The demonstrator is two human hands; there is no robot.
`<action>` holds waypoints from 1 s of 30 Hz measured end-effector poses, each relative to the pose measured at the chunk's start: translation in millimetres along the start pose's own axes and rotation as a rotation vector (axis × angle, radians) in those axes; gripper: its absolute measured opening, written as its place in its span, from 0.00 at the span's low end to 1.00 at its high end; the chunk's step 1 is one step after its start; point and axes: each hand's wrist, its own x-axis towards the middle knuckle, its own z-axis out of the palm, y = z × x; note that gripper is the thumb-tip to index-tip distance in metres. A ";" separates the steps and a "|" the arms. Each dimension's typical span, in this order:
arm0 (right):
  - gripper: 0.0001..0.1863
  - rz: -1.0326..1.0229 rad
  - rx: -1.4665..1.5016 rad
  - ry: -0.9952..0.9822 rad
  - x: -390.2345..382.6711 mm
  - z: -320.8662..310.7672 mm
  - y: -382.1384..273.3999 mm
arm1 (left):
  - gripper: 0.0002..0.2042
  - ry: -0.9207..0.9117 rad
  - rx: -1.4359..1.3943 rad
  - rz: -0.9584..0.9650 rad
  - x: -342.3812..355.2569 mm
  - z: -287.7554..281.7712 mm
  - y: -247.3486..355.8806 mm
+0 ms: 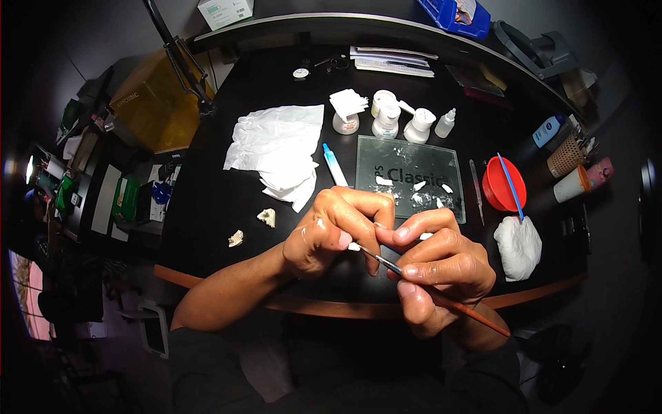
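My left hand [338, 231] is closed, its thumb and finger pinching a small white tooth-like piece [354, 246]. A thin paintbrush [469, 314] with a red-brown handle and dark ferrule is gripped in my right hand [445, 269]. The brush's tip meets the white piece or lies right beside it; I cannot tell which. Both hands are close together over the table's near edge, fingertips almost meeting. Just beyond them lies a glass slab [372, 148] with white smears and several small white pieces. Part of the slab is hidden by my hands.
Left of the slab are a blue-and-white tube [334, 164], white tissue [276, 138] and beige model pieces [267, 218]. White jars [386, 124] and a dropper bottle [445, 124] stand behind. At right are a red bowl [495, 186], a blue stick [510, 181] across it, and a white wad [518, 250].
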 end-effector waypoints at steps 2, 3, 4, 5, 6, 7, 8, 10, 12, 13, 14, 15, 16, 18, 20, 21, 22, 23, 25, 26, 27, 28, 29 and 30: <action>0.14 -0.001 -0.006 -0.004 1.3 -0.3 -0.4 | 0.27 0.003 0.004 -0.005 -0.2 -0.2 0.7; 0.14 -0.002 -0.015 -0.007 1.6 -0.7 -1.0 | 0.27 0.007 0.000 -0.004 0.4 0.4 0.3; 0.14 -0.003 -0.016 -0.008 1.9 -1.3 -1.4 | 0.27 0.012 -0.004 -0.002 0.9 0.8 0.3; 0.14 -0.001 -0.023 -0.019 2.4 -2.0 -2.0 | 0.27 0.011 -0.003 0.000 1.4 1.0 0.8; 0.14 0.002 -0.031 -0.030 2.5 -3.1 -3.0 | 0.27 0.013 -0.002 -0.004 1.8 1.9 1.0; 0.14 -0.002 -0.033 -0.031 2.2 -4.1 -3.2 | 0.27 0.015 -0.001 -0.006 2.5 2.8 1.7; 0.13 -0.007 -0.007 -0.012 1.4 -5.1 -2.7 | 0.27 0.013 0.001 -0.002 3.1 3.3 3.8; 0.13 -0.004 0.018 0.007 -2.3 -4.8 3.6 | 0.28 0.004 -0.028 -0.113 -0.1 0.0 3.8; 0.12 0.056 0.090 0.089 -4.6 -3.8 5.7 | 0.28 0.000 -0.029 -0.145 -3.7 -2.4 1.8; 0.12 0.053 0.085 0.088 -5.1 -3.4 5.2 | 0.28 -0.004 -0.027 -0.178 -4.2 -2.0 2.5; 0.12 0.066 0.111 0.115 -5.4 -2.6 5.1 | 0.28 0.000 -0.030 -0.190 -4.5 -0.6 4.2; 0.12 0.080 0.141 0.142 -5.9 -0.8 5.6 | 0.28 -0.002 -0.029 -0.187 -4.2 2.1 2.9; 0.11 0.086 0.164 0.154 -6.2 1.3 6.0 | 0.27 0.034 -0.040 -0.136 -3.3 5.6 -0.2; 0.11 0.079 0.155 0.157 -7.0 1.9 6.4 | 0.26 0.069 -0.048 -0.084 -2.7 7.4 -1.5; 0.11 0.073 0.148 0.162 -6.9 2.0 5.8 | 0.26 0.060 -0.052 -0.078 -3.2 7.4 0.1; 0.11 0.067 0.129 0.150 -6.6 0.7 5.5 | 0.26 0.056 -0.053 -0.077 -2.5 7.2 0.2; 0.11 0.063 0.110 0.138 -6.7 0.0 5.0 | 0.26 0.047 -0.055 -0.076 -2.3 7.1 0.4; 0.11 0.063 0.107 0.140 -7.3 0.2 3.8 | 0.26 0.038 -0.058 -0.075 -2.5 7.3 0.3; 0.11 0.108 0.112 0.162 -7.5 1.1 2.5 | 0.26 0.037 -0.064 -0.079 -2.7 7.5 0.4; 0.11 0.109 0.109 0.166 -8.7 1.2 3.2 | 0.26 0.038 -0.074 -0.081 -3.1 7.8 -0.3; 0.11 0.099 0.115 0.167 -9.5 -0.8 3.6 | 0.26 0.030 -0.083 -0.081 -0.8 8.6 -0.7; 0.11 0.098 0.105 0.173 -8.9 -5.8 3.3 | 0.25 0.030 -0.078 -0.071 1.7 9.3 -0.6; 0.11 0.095 0.101 0.175 -7.3 -9.9 4.9 | 0.25 0.030 -0.077 -0.060 3.8 9.3 -1.0; 0.11 0.053 0.049 0.166 -3.6 -19.3 7.8 | 0.25 -0.011 -0.067 -0.049 4.9 4.8 -1.4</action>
